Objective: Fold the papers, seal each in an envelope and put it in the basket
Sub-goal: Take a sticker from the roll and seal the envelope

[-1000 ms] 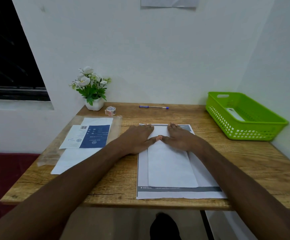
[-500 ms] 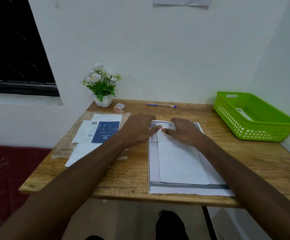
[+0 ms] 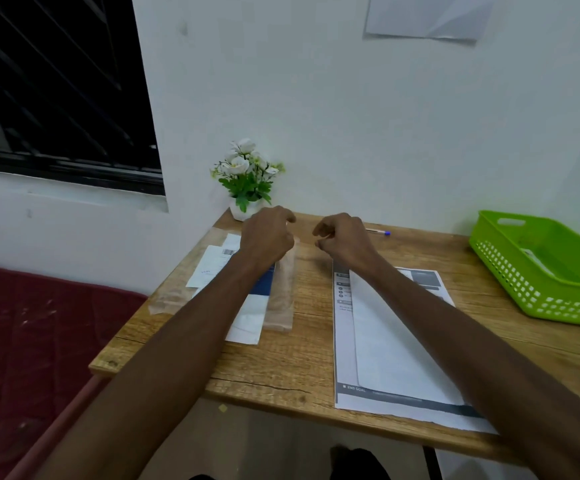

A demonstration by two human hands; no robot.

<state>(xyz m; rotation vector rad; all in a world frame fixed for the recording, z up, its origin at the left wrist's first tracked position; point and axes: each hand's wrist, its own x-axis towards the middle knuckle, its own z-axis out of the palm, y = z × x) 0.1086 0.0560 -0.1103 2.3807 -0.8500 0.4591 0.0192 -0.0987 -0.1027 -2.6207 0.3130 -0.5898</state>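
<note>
Your left hand (image 3: 267, 237) and right hand (image 3: 345, 239), fingers curled on nothing, hover over the wooden table (image 3: 295, 341); green basket (image 3: 541, 268) right of them, window (image 3: 56, 81) left.

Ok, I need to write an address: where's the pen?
In the head view, the pen lies at the table's far edge near the wall, just right of the right hand.
</note>
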